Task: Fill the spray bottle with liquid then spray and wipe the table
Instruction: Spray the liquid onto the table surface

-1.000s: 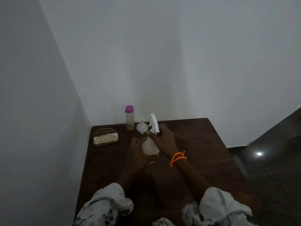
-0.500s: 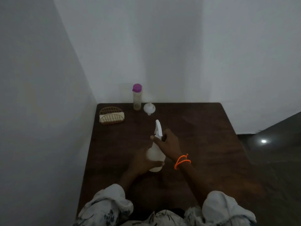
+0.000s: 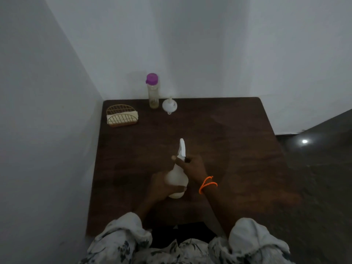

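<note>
A white spray bottle [image 3: 177, 178] stands near the middle of the dark wooden table [image 3: 238, 149], its trigger head pointing away from me. My left hand [image 3: 162, 185] wraps around its round body from the left. My right hand [image 3: 192, 166], with an orange band on the wrist, grips the neck just below the trigger head. At the back of the table stands a clear bottle with a purple cap [image 3: 153, 91], holding a little liquid, and beside it lies a small white funnel [image 3: 169, 105].
A wire napkin holder with a folded cloth or napkins [image 3: 122, 116] sits at the back left corner. White walls close in on the left and behind the table. Dark floor [image 3: 314, 168] lies to the right of the table.
The spray bottle and both hands have moved back from beside the funnel toward me, to the table's middle. Both hands kept their hold. The view tilted down.
</note>
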A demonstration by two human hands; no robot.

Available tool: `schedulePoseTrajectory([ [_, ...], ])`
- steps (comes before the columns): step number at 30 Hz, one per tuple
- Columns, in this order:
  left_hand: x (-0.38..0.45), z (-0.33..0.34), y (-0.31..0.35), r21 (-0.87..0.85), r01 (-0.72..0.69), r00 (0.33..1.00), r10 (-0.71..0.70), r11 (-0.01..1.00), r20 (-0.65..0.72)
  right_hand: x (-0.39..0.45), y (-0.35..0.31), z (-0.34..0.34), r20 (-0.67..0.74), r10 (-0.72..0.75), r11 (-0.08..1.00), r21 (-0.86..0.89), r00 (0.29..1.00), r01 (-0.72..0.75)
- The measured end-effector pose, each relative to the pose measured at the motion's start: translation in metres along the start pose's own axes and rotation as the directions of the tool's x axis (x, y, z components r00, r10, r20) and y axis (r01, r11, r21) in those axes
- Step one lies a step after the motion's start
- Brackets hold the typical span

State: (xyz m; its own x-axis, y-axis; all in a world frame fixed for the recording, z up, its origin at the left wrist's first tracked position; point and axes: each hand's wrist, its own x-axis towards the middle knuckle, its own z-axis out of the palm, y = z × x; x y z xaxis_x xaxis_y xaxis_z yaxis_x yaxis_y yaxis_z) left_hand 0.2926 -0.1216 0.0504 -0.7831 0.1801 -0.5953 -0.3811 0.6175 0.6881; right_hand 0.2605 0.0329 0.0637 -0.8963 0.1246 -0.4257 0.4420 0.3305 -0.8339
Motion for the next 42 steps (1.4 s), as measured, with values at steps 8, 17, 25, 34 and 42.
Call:
schedulePoseTrajectory([
  [8,-0.013,0.034,-0.005,-0.079,0.07,0.966,-0.088,0.994,-0.244,0.001,0.003,0.027,-0.037,-0.067,0.973,-0.223,0.997,0.057],
  [17,-0.018,0.034,-0.022,-0.185,0.153,0.953,-0.194,0.971,-0.232,0.012,0.002,0.032,0.12,0.044,0.978,-0.209,0.992,-0.018],
  [25,-0.011,0.048,-0.047,-0.139,0.266,0.946,-0.286,0.954,-0.152,0.009,0.005,0.042,-0.045,0.091,0.993,-0.077,0.995,-0.095],
  [34,-0.049,0.05,-0.024,-0.269,0.21,0.943,-0.267,0.94,-0.198,0.002,0.003,0.073,0.146,0.085,0.995,-0.058,0.986,-0.078],
  [42,-0.058,0.043,-0.03,-0.284,0.202,0.944,-0.264,0.937,-0.197,0.003,0.006,0.087,0.093,0.147,0.984,-0.112,0.985,-0.137],
])
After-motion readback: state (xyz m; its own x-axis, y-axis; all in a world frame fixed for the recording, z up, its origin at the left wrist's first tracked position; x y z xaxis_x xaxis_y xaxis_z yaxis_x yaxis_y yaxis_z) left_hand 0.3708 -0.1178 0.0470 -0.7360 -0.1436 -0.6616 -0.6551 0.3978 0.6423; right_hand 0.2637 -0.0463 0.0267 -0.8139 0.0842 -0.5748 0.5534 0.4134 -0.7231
